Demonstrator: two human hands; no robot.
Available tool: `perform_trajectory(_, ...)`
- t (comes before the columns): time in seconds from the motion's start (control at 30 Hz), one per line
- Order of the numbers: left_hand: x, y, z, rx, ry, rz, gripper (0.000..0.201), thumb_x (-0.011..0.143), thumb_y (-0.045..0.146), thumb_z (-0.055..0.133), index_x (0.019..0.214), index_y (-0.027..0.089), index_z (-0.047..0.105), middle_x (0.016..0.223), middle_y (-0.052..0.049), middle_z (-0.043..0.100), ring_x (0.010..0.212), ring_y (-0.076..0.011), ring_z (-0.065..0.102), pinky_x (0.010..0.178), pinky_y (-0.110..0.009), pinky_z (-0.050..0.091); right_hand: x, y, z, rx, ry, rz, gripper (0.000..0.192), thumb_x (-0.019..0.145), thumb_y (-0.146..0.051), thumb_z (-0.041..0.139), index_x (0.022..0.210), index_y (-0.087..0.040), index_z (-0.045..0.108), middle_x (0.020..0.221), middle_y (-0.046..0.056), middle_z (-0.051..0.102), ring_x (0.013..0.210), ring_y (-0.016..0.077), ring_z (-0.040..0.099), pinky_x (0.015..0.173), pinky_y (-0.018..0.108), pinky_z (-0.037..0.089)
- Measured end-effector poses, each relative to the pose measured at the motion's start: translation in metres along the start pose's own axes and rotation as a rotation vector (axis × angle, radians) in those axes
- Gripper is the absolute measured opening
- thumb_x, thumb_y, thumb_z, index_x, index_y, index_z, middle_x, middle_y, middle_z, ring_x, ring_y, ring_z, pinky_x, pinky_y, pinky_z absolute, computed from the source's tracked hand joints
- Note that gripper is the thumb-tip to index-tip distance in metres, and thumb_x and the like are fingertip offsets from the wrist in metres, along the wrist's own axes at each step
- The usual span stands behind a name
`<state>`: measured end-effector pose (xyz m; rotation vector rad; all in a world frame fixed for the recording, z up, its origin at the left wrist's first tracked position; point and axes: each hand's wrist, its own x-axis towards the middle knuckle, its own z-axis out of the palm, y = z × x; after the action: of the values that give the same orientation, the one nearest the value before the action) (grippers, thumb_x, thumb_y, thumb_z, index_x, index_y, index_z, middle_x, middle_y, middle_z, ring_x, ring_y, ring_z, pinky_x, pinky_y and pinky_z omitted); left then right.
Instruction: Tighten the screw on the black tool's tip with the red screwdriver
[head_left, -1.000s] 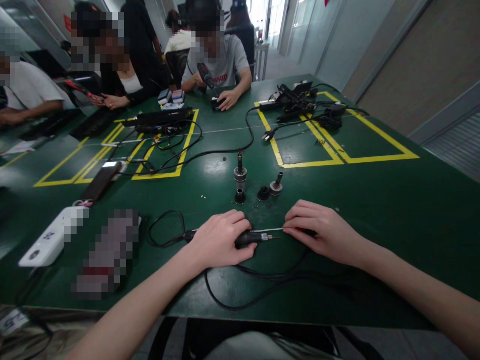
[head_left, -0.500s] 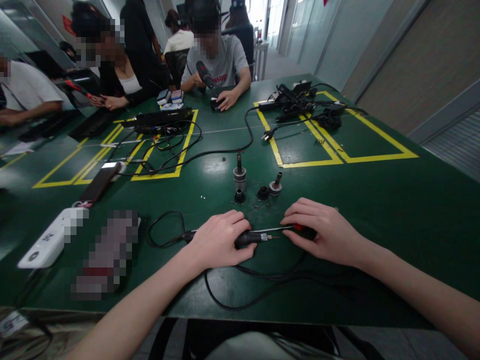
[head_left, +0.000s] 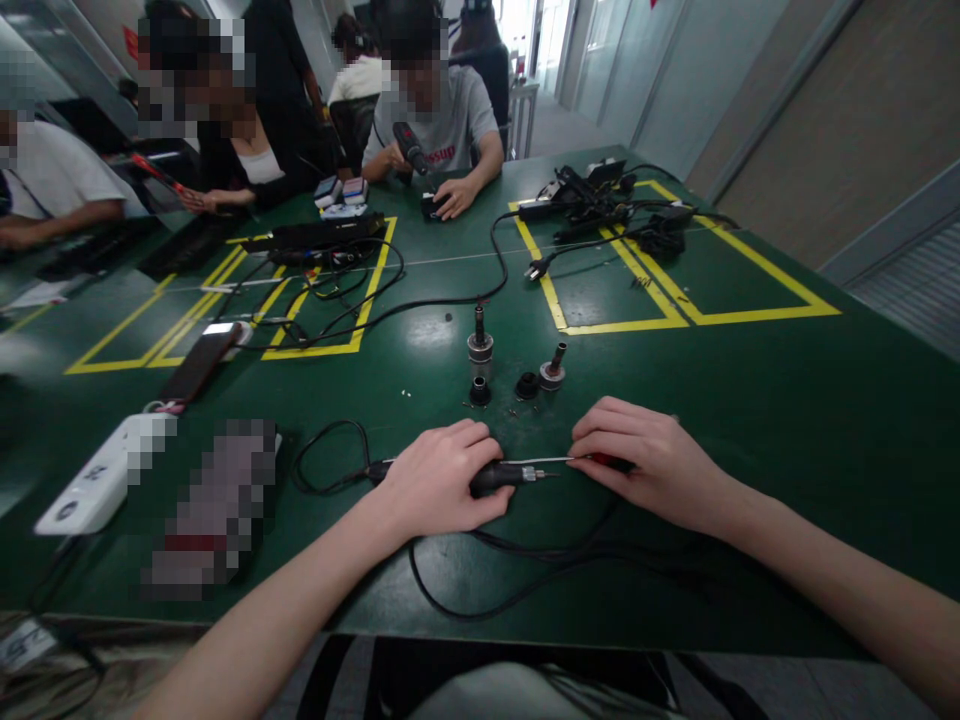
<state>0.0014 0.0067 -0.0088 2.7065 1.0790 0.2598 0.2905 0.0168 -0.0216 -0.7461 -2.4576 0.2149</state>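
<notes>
Left hand [head_left: 442,480] unchanged since half a second ago: my grip stays closed around the black corded tool [head_left: 496,476], pinned flat on the bench [head_left: 750,400]. Right hand [head_left: 649,460] shifted slightly; fingers pinch the thin screwdriver [head_left: 592,461], red handle now mostly covered, shaft lying alongside the tool's tip.

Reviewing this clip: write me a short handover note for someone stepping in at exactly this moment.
Left hand: closed on the black corded tool, pressed flat on the green table.
Right hand: pinching a red-handled screwdriver, shaft lying along the tool's metal tip.
Removed parts sit loose behind the hands, with small screws around them.
Done: several pieces are already off.
Left: tip end apparently in progress; cannot tell how far.
</notes>
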Motion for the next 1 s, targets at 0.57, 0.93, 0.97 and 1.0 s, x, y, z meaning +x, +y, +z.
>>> perform_trajectory(0.57,-0.0003,-0.0002,-0.0005,-0.017,0.003,-0.014,0.017,0.096,0.037,0.067,0.094,0.020,0.067,0.089,-0.003,0.069,0.086,-0.0208,0.067,0.074,-0.032,0.056,0.0028,-0.0007,-0.0042,0.031,-0.091,0.041,0.028,0.107,-0.014,0.057,0.089,-0.020,0.079,0.089,0.009,0.079,0.081,0.0233,0.071,0.068,0.036,0.059)
perform_trajectory(0.93,0.0000,0.0007,-0.0013,-0.015,-0.007,-0.018,0.016,0.095,0.036,0.069,0.093,0.020,0.068,0.089,-0.003,0.069,0.085,-0.0211,0.068,0.073,-0.031,0.055,-0.0006,0.0010,0.0002,0.023,-0.023,0.020,0.022,0.107,-0.018,0.063,0.091,-0.021,0.077,0.088,0.008,0.078,0.081,0.0234,0.071,0.067,0.036,0.059)
perform_trajectory(0.97,0.0002,0.0008,-0.0012,-0.013,-0.008,-0.017,0.016,0.095,0.035,0.069,0.093,0.020,0.068,0.089,-0.003,0.069,0.086,-0.0212,0.068,0.073,-0.031,0.055,-0.0010,0.0012,0.0004,0.018,-0.027,0.027,0.020,0.106,-0.019,0.064,0.092,-0.020,0.077,0.089,0.008,0.078,0.081,0.0238,0.071,0.068,0.036,0.059)
perform_trajectory(1.0,0.0003,0.0008,-0.0011,-0.011,-0.007,-0.016,0.016,0.095,0.035,0.069,0.093,0.020,0.068,0.089,-0.003,0.069,0.086,-0.0212,0.068,0.073,-0.031,0.055,-0.0013,0.0013,0.0002,0.012,-0.033,0.038,0.017,0.105,-0.019,0.065,0.094,-0.020,0.078,0.091,0.009,0.078,0.082,0.0243,0.071,0.069,0.037,0.060)
